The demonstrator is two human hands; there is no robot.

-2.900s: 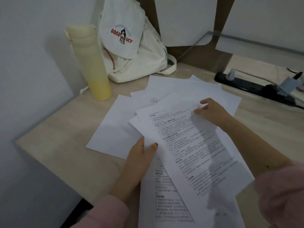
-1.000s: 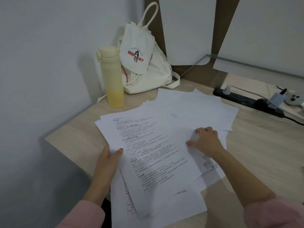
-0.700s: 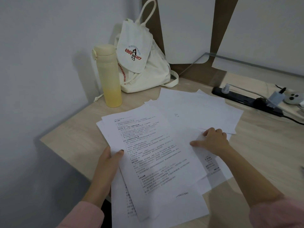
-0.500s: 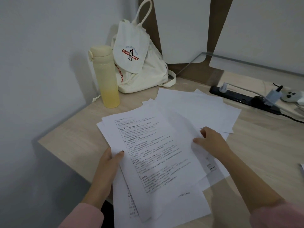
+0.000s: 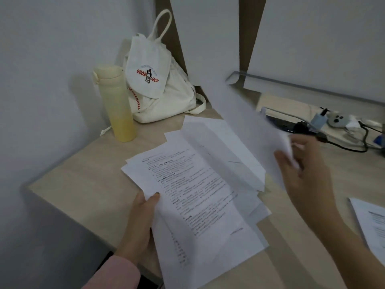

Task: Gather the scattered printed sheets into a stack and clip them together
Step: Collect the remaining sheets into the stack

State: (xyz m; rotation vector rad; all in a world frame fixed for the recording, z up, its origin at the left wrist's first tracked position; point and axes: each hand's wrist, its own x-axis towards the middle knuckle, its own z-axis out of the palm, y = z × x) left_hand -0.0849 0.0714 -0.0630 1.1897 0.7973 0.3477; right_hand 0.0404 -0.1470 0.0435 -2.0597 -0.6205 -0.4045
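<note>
Printed sheets point(image 5: 200, 195): in a loose, fanned pile on the near left part of the wooden desk point(image 5: 83, 184), corners out of line, top page face up with lines of text, near end jutting past the front edge of the desk. Gripped at the left edge by the left hand point(image 5: 141, 222), thumb curled over the top page, fingers hidden beneath, pink sleeve point(image 5: 112, 274) at the wrist.

Blank-looking pages spread behind the pile toward the back of the desk, overlapping one another and tucked partly under the text page.

Raised sheet point(image 5: 250, 126): lifted clear of the pile, tilted up and away, blank side toward the camera, blurred. Pinched near its lower right corner by the right hand point(image 5: 302, 170), thumb on the near face, fingers behind; hand blurred too, held above the desk to the right of the pile.

Separate printed page point(image 5: 373, 224): flat on the desk at the far right, well apart from the pile, cut off by the frame edge.

At the back left, against the wall: a tall pale yellow bottle point(image 5: 116, 105), upright, just beside a cream cloth bag point(image 5: 162, 90) with red lettering. At the back right: a black power strip point(image 5: 285, 124) with cables and a light blue plug point(image 5: 318, 119).
</note>
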